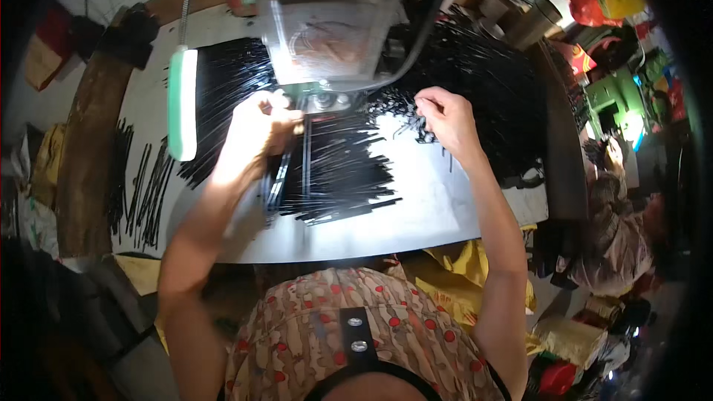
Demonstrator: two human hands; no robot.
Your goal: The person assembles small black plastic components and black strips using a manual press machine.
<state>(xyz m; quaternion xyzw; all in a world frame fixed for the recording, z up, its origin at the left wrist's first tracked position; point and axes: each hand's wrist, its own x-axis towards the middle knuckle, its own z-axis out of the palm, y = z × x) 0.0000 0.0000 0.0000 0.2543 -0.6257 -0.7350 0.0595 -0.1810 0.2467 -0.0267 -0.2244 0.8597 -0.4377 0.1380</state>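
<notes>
My left hand [261, 130] is at the left of a bench machine's lower metal part [324, 101], fingers curled and washed out by bright light. Thin shiny black strips [278, 182] run out from under its palm toward me, and the fingers appear closed on them. My right hand [449, 122] has thumb and forefinger pinched together beside a scatter of short black pieces [405, 115]; whatever lies between those fingertips is too small to make out. Between my hands, a layer of long black strips [342, 171] covers the white tabletop [438, 200].
A clear shield [327, 41] fronts the machine. Its curved dark bar [427, 26] arches toward the right. A green-and-white lamp [183, 104] hangs at left. Black strips are heaped left [226, 82] and right [486, 96]. Another person [613, 230] sits at a green machine [616, 100], far right.
</notes>
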